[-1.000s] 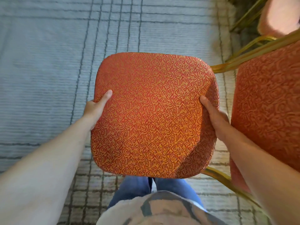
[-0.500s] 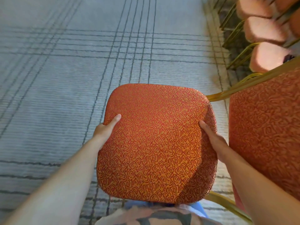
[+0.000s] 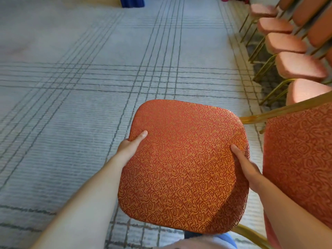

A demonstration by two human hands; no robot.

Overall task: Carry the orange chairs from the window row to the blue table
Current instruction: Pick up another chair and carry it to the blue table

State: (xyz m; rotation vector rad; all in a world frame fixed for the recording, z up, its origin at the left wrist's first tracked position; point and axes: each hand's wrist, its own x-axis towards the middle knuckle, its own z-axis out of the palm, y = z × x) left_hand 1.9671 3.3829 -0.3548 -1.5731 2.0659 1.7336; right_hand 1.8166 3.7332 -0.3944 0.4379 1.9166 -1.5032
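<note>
An orange chair (image 3: 183,166) with a swirl-patterned seat and gold frame is held up in front of me, its backrest (image 3: 298,162) at the right. My left hand (image 3: 130,146) grips the seat's left edge, thumb on top. My right hand (image 3: 246,168) grips the right edge the same way; the fingers of both are hidden under the seat. A row of several orange chairs (image 3: 296,67) stands along the right side. A blue cloth, likely the blue table (image 3: 132,1), shows at the far top.
Grey carpet (image 3: 71,87) with dark crossing lines stretches ahead and left. The chair row's gold legs (image 3: 264,69) line the carpet's right border. My jeans and shirt show at the bottom edge.
The view has lifted: the held seat sits lower in the frame, and the chair row and the blue cloth have come into sight. Both hands keep the same hold.
</note>
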